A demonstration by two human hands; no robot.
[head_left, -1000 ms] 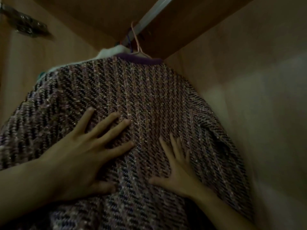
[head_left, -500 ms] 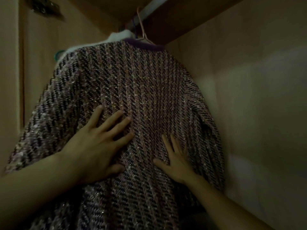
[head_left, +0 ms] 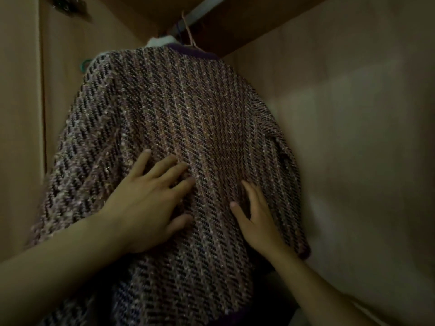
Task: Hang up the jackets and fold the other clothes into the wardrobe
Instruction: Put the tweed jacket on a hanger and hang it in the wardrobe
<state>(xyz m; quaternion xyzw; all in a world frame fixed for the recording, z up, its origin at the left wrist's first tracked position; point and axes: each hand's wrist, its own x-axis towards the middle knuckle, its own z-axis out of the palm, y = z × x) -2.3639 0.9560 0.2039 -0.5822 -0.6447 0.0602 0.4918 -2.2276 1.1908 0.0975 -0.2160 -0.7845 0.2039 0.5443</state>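
Hands first: your left hand (head_left: 146,208) lies flat on the jacket (head_left: 179,128), fingers straight and spread. Your right hand (head_left: 256,222) lies flat on it too, a bit lower and to the right, fingers straight. Neither hand grabs the cloth. The jacket is woven in purple, pink and black. It hangs inside the wardrobe (head_left: 341,114) from a pink hanger (head_left: 189,31) on the rail (head_left: 204,8). Something white (head_left: 162,41) peeks out behind its collar. A green hanger (head_left: 84,64) shows beside its left shoulder.
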